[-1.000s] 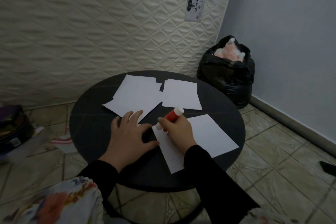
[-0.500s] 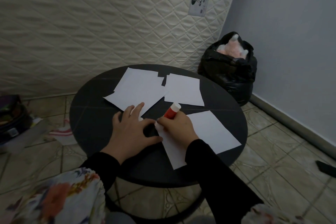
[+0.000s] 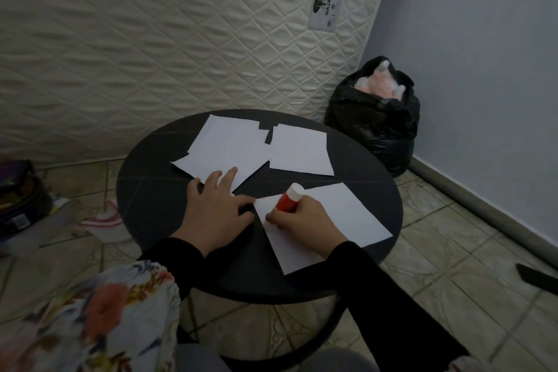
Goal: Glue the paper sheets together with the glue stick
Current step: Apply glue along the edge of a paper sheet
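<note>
A round black table (image 3: 151, 196) carries white paper sheets. The nearest sheet (image 3: 347, 214) lies at the front right. My right hand (image 3: 302, 220) grips a red glue stick (image 3: 288, 201) with a white end, tilted, its lower tip pressed on that sheet's left part. My left hand (image 3: 216, 211) rests flat with fingers spread, its thumb at the sheet's left corner and its fingers over the edge of a stack of sheets (image 3: 229, 151) at the back left. Another sheet (image 3: 300, 149) lies at the back right.
A quilted mattress (image 3: 181, 39) leans against the wall behind the table. A black plastic bag (image 3: 374, 121) with pink stuff stands in the corner at the right. Bags and clutter (image 3: 21, 190) lie on the tiled floor at the left. A dark object (image 3: 537, 278) lies at the right edge.
The glue stick has slid down and to the right along the sheet's left edge. My left hand stays pressed in the same place.
</note>
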